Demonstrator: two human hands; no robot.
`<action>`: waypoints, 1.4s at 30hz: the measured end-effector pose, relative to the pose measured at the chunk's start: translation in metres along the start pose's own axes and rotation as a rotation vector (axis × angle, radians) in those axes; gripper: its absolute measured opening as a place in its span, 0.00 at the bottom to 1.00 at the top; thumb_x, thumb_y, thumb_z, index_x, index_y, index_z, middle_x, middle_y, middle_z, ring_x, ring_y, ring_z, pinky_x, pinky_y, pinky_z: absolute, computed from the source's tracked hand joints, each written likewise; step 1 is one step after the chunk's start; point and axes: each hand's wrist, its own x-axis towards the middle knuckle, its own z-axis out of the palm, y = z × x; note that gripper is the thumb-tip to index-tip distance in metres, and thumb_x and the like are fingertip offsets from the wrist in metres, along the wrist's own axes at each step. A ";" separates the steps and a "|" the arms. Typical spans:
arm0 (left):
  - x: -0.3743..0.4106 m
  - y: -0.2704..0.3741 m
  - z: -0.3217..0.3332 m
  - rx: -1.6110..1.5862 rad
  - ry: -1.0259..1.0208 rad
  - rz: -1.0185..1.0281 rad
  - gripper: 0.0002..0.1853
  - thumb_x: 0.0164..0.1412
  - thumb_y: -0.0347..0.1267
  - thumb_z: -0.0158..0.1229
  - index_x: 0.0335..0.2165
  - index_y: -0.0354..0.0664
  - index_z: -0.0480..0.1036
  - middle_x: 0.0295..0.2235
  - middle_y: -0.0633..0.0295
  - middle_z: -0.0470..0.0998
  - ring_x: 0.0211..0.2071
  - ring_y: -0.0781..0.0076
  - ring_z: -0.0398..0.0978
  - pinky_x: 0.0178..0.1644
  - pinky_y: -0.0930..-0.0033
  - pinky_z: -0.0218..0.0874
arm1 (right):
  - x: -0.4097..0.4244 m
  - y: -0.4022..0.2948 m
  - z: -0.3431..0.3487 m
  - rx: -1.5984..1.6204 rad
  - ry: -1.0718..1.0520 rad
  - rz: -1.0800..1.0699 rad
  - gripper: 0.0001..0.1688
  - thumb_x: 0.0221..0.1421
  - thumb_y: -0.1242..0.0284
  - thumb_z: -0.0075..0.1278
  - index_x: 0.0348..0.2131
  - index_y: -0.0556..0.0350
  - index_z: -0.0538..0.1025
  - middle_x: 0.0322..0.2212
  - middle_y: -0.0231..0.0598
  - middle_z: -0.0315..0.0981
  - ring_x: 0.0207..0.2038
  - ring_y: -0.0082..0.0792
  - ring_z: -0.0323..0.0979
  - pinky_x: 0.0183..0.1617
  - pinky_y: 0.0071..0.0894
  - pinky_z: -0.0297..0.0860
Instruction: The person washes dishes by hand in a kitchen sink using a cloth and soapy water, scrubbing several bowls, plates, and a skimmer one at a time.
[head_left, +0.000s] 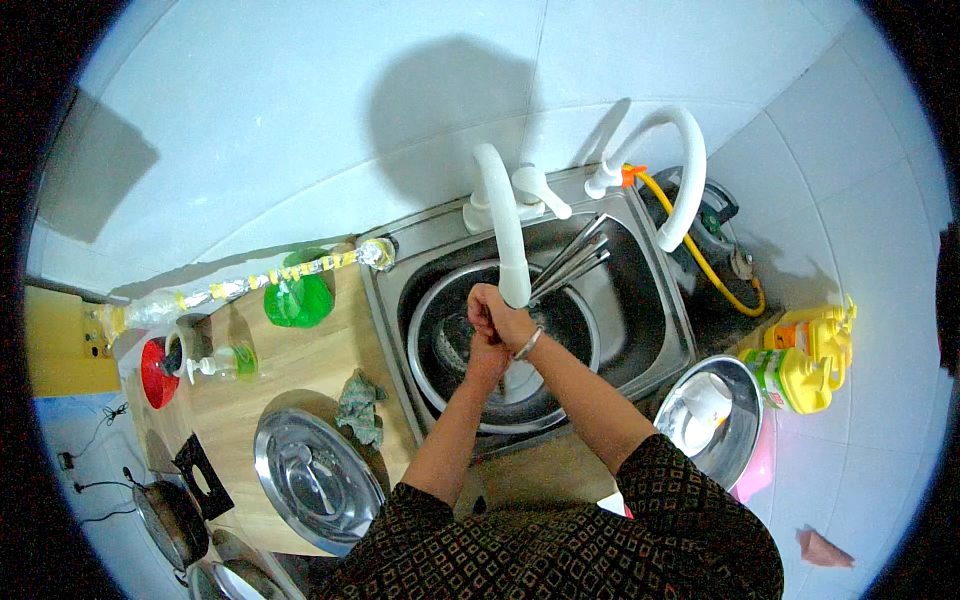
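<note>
Both hands are together over a round metal basin (417, 375) in the stainless steel sink (637, 315), just below the mouth of a white curved faucet (501, 202). My right hand (511, 321), with a bracelet at its wrist, closes around a bundle of slim metal chopsticks (574, 259). Their far ends fan out toward the sink's back right. Pressed against it from below, my left hand (486, 356) grips the same bundle; its fingers are partly hidden. Inside the basin lie a pale dish (517, 388) and a perforated metal piece (448, 346), partly covered by the hands and arms.
A second white faucet (694, 165) arches at the right. On the wooden counter (300, 367) are a metal lid (319, 480), a cloth (361, 409), a pump bottle (229, 362) and a green bag (300, 300). A metal bowl (742, 457) with white dishes and yellow jugs (814, 382) stand right.
</note>
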 end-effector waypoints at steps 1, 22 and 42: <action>0.002 -0.002 -0.003 0.069 0.027 -0.054 0.08 0.48 0.32 0.50 0.21 0.37 0.66 0.19 0.65 0.67 0.19 0.77 0.62 0.23 0.73 0.54 | 0.001 0.001 -0.010 -0.010 -0.073 0.004 0.16 0.51 0.64 0.34 0.17 0.54 0.62 0.11 0.31 0.55 0.13 0.21 0.55 0.15 0.18 0.54; -0.032 0.023 -0.051 -0.265 0.352 -0.058 0.15 0.55 0.38 0.41 0.16 0.45 0.58 0.11 0.70 0.59 0.11 0.83 0.55 0.14 0.79 0.48 | 0.022 0.069 -0.152 -1.665 -0.905 0.557 0.25 0.41 0.60 0.46 0.39 0.54 0.65 0.36 0.45 0.65 0.39 0.42 0.63 0.39 0.38 0.62; 0.014 0.022 -0.068 -0.083 0.570 0.077 0.23 0.55 0.38 0.40 0.47 0.36 0.54 0.45 0.58 0.59 0.45 0.67 0.56 0.48 0.73 0.44 | 0.031 -0.079 -0.061 -0.915 -1.016 0.714 0.16 0.41 0.62 0.50 0.20 0.58 0.72 0.16 0.31 0.68 0.18 0.22 0.64 0.24 0.21 0.60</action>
